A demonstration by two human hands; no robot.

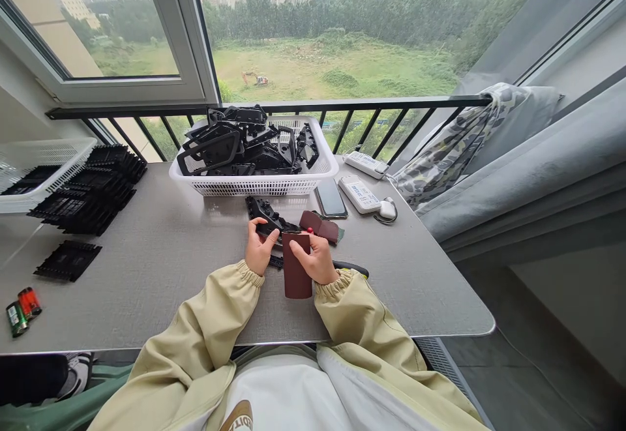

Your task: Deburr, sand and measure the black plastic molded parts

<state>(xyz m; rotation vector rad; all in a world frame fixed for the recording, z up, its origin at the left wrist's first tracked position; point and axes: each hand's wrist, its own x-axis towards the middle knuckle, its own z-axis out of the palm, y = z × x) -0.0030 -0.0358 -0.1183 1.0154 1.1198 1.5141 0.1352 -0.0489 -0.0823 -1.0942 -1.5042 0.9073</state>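
Note:
My left hand (260,248) is closed on a black plastic part (267,214), thumb and fingers pinching its near end. A dark reddish-brown sheet that looks like sandpaper (297,271) hangs from my right hand (317,260), with the thumb pressed flat on its face. The sheet's top edge meets the black part, though the exact contact is hidden. Just beyond my right hand lies a curled brown sandpaper piece (323,227), greenish at its torn end. A black and yellow tool handle (355,268) shows partly from behind my right wrist.
A white basket (259,186) heaped with black plastic parts (244,137) stands at the back. Stacked black plates (88,190) are at left, near another white basket (73,150) and batteries (29,302). A phone (331,198) and white devices (359,193) lie right of centre.

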